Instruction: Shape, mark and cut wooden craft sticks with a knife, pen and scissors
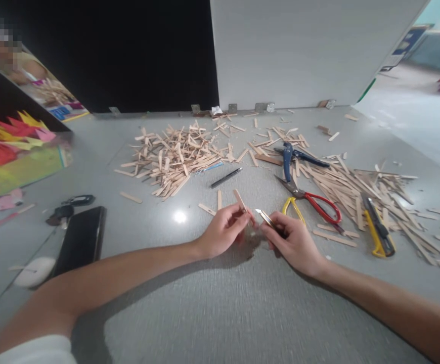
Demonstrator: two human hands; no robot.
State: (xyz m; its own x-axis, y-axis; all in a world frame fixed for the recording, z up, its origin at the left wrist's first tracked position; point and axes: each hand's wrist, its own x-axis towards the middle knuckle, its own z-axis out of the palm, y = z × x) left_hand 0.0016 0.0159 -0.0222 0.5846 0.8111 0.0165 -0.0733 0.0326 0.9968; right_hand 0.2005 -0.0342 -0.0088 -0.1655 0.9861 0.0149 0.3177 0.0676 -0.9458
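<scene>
Between the thumb and fingers of my left hand (225, 230) is a short wooden craft stick (239, 200), its free end pointing up and away. My right hand (292, 240) is closed around a utility knife (267, 220), whose bare blade points left toward the stick, with a small gap between them. Just beyond my left hand lie loose stick pieces (219, 199) and a dark pen (226, 178). Nearest my right hand are scissors (311, 197) with one red and one yellow handle. A second, yellow-and-black utility knife (379, 227) rests farther right.
A large heap of cut sticks (178, 156) spreads beyond my hands; longer sticks (341, 187) and a blue-handled cutting tool (288, 159) lie at right. On the left are a phone (79, 237), keys (60, 215) and folded paper (11, 136). A black-and-white partition (280, 55) stands behind.
</scene>
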